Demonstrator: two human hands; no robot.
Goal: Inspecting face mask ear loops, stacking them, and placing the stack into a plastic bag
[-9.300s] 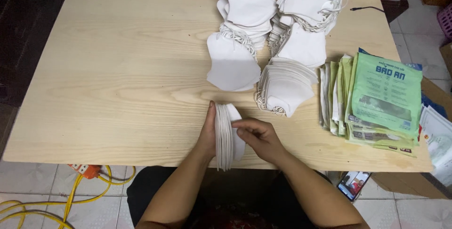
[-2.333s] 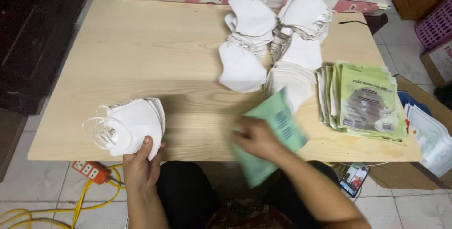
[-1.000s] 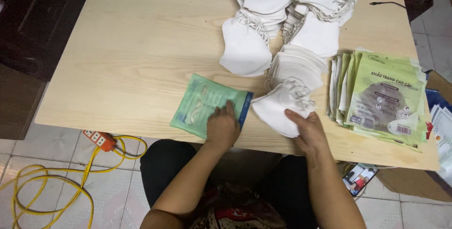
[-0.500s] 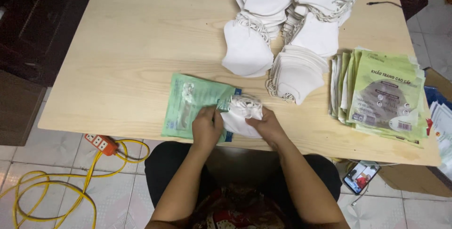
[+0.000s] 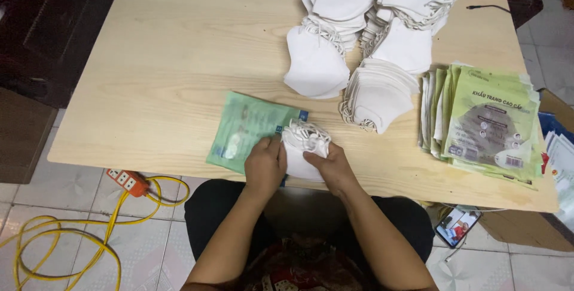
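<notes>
Your left hand [image 5: 265, 162] rests on the right end of a green flat pouch [image 5: 250, 129] that lies on the near edge of the wooden desk [image 5: 167, 58], its fingers curled down onto the pouch mouth and the bundle beside it. Your right hand [image 5: 330, 165] has its fingers closed around a small stack of white masks [image 5: 304, 147], holding it at the pouch's open end, touching the pouch. Whether the stack is partly inside the pouch you cannot tell. Farther back on the desk sit loose piles of white masks [image 5: 359, 40], and to your right a fanned stack of green pouches [image 5: 484, 123]. A yellow cable [image 5: 66, 231] lies on the tiled floor.
</notes>
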